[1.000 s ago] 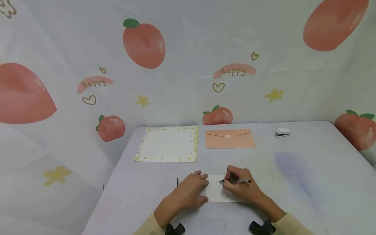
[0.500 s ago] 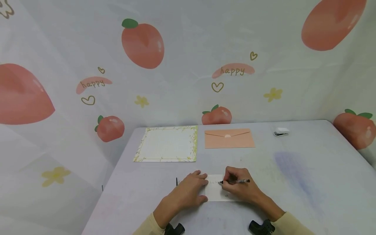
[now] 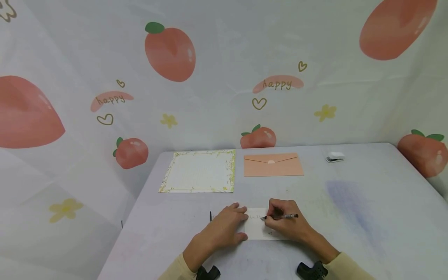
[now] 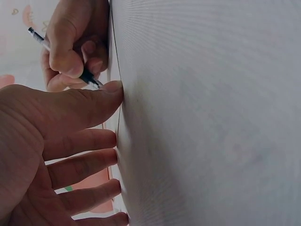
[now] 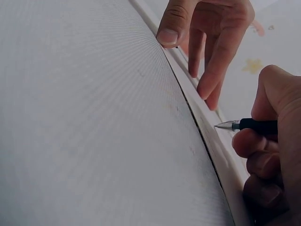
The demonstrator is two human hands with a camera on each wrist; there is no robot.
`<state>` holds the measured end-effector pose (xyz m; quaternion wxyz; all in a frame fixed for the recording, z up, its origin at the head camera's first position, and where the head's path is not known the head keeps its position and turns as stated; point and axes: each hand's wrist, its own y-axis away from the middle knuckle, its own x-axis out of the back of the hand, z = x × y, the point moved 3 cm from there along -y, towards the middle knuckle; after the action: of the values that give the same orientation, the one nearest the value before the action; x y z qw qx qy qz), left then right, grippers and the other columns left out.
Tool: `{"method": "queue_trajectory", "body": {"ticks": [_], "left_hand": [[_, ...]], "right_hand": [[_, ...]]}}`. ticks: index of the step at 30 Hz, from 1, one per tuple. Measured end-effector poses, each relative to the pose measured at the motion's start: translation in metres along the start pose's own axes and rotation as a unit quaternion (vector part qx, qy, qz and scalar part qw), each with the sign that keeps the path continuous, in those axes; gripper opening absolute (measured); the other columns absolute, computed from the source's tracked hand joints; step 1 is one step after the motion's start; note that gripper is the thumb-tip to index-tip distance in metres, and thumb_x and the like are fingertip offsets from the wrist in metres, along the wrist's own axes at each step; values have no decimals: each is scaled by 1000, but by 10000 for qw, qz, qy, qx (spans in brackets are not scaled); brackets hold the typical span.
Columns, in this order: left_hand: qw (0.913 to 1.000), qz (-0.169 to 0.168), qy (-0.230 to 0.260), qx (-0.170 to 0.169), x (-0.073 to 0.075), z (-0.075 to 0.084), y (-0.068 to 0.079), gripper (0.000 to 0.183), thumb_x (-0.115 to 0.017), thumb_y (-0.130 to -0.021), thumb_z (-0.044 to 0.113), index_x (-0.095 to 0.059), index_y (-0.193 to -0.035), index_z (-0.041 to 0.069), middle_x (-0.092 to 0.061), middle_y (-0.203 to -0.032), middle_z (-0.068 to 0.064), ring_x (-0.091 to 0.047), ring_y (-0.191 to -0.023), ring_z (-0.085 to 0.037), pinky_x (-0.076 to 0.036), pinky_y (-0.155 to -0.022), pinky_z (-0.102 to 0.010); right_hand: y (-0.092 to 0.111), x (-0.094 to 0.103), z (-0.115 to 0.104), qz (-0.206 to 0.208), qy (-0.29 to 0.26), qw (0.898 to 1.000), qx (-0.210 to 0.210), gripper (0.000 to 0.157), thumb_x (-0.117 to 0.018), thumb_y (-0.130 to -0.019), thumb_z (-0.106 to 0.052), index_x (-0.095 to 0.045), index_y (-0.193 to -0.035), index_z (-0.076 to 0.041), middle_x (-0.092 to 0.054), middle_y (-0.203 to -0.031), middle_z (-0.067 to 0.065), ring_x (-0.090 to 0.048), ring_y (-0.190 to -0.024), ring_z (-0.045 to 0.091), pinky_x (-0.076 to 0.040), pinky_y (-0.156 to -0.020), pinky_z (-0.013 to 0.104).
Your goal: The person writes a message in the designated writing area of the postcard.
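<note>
A small white sheet of paper (image 3: 257,229) lies on the table in front of me, with a short row of dark handwriting near its top. My left hand (image 3: 225,227) rests with spread fingers at its left edge, thumb and fingertips pressing down. In my right hand (image 3: 288,223) I grip a pen (image 3: 290,216), its tip at the row of writing. The right wrist view shows the pen's metal tip (image 5: 228,125) right at the paper, and my curled fingers (image 5: 263,162) around its dark grip. My right hand hides the sheet's right part.
Behind the sheet lie a larger page with a yellow floral border (image 3: 199,173) and a peach envelope (image 3: 273,167). A small white stapler (image 3: 335,156) sits at the back right of the table (image 3: 350,217). A thin dark object (image 3: 210,216) shows just left of my left hand.
The pen tip and my right hand have shifted very slightly over the row of writing. My left hand stays in place on the sheet.
</note>
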<state>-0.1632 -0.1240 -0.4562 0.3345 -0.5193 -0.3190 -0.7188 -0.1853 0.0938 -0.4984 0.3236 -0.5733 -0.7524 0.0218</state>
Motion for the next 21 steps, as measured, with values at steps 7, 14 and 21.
{"method": "queue_trajectory", "body": {"ticks": [7,14,21], "left_hand": [[10000,18,20,-10,-1,0,0,52,-92,-90,30,-77,-136,9,-68,-153,-6,-58,-150,-32,-49,-124,-45],[10000,-34,53,61,0,0,0,53,-92,-90,30,-77,-136,10,-68,-153,-5,-57,-151,-31,-49,-125,-45],[9998,-77,134,124,0,1,0,54,-92,-90,30,-77,-138,10,-67,-155,-4,-55,-152,-31,-48,-125,-46]], "right_hand": [[0,0,-1,1,-50,10000,52,36,-74,-75,8,-59,-75,-24,-56,-66,-18,-48,-61,-2,-38,-55,17],[1,5,3,255,-113,9996,-17,37,-75,-79,11,-62,-76,-24,-60,-67,-15,-49,-61,-1,-42,-54,20],[4,12,9,131,-71,9995,-262,38,-75,-81,10,-64,-79,-27,-67,-73,-15,-51,-64,0,-43,-56,20]]}}
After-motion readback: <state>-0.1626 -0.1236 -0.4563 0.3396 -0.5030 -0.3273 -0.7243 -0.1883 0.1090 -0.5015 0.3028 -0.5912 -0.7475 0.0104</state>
